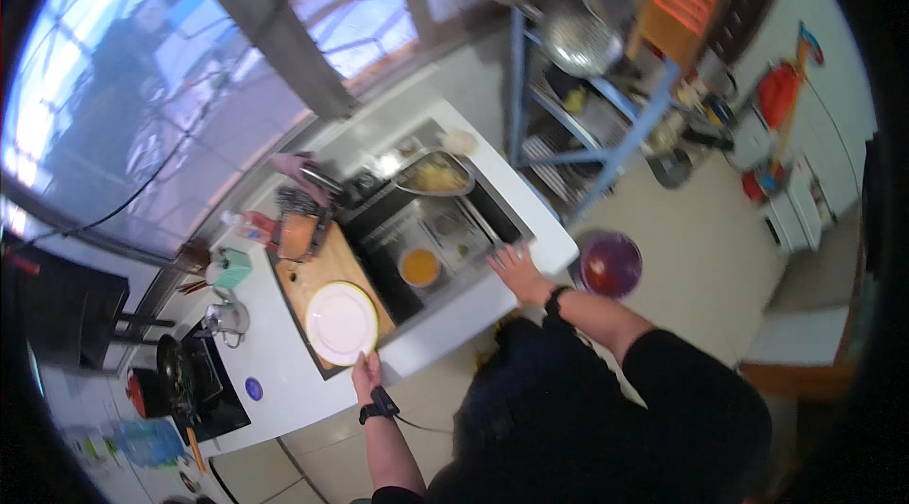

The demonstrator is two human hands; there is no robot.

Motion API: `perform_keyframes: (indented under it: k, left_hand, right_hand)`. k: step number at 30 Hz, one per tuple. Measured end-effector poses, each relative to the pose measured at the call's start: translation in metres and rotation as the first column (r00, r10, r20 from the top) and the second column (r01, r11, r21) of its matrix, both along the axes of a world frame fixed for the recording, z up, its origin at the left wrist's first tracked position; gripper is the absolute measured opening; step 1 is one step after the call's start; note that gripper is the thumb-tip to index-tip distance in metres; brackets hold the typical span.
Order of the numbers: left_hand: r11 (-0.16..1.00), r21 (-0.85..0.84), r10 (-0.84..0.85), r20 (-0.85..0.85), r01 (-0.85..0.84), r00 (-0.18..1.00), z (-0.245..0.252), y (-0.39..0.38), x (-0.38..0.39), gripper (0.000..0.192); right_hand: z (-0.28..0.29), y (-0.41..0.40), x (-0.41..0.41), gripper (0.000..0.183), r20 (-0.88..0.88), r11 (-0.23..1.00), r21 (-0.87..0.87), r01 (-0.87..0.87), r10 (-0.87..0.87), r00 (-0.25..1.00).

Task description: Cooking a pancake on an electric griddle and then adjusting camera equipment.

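Note:
My left hand (366, 372) grips the near rim of a white plate (342, 323), held over a wooden cutting board (334, 259). Whether the plate touches the board I cannot tell. With fingers spread, my right hand (520, 272) rests at the front right edge of the sink (398, 308) and holds nothing. Down in the basin sits a round container with orange contents (420, 267). A metal strainer basket (434, 173) with pale yellowish food stands at the sink's back corner, beside the faucet area.
A wok (170, 369) stands on the cooktop (224, 408) at the left, near a metal pitcher (227, 319). A purple bucket (611, 264) is on the floor at the right. Behind it rises a blue rack (596, 156) with pans hanging above.

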State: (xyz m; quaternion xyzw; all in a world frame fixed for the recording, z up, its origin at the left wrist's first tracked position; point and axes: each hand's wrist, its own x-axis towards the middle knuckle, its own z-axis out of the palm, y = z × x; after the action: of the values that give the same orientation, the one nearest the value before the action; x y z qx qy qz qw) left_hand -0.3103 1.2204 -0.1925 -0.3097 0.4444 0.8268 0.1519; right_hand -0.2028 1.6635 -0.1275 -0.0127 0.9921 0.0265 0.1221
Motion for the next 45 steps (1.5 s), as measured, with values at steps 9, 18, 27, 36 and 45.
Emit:
perform_keyframes:
  k: [9, 18, 27, 36, 45]
  left_hand:
    - [0.964, 0.264, 0.009, 0.101, -0.035, 0.995, 0.032, 0.002, -0.02, 0.024]
    - [0.947, 0.306, -0.119, 0.045, 0.099, 0.992, 0.051, 0.037, -0.007, 0.048]
    - [0.963, 0.251, -0.163, 0.267, 0.095, 0.95, 0.015, 0.025, 0.008, 0.038]
    - [0.973, 0.045, -0.229, 0.116, 0.225, 0.967, 0.036, 0.048, 0.015, 0.043]
    - [0.976, 0.048, -0.216, 0.125, 0.212, 0.968, 0.009, 0.026, 0.012, 0.039]
  right_hand:
    - [0.006, -0.008, 0.001, 0.129, 0.041, 0.999, -0.04, -0.028, 0.029, 0.999]
    - [0.008, 0.0, -0.002, 0.129, 0.123, 1.0, 0.013, -0.007, 0.005, 0.992]
    - [0.001, -0.001, -0.003, 0.127, 0.067, 0.998, -0.043, -0.035, 0.037, 0.997]
    - [-0.007, 0.001, 0.005, 0.13, 0.054, 1.0, -0.022, 0.007, -0.005, 0.999]
    - [0.004, -0.001, -0.007, 0.132, 0.047, 0.999, -0.029, -0.023, 0.024, 0.999]
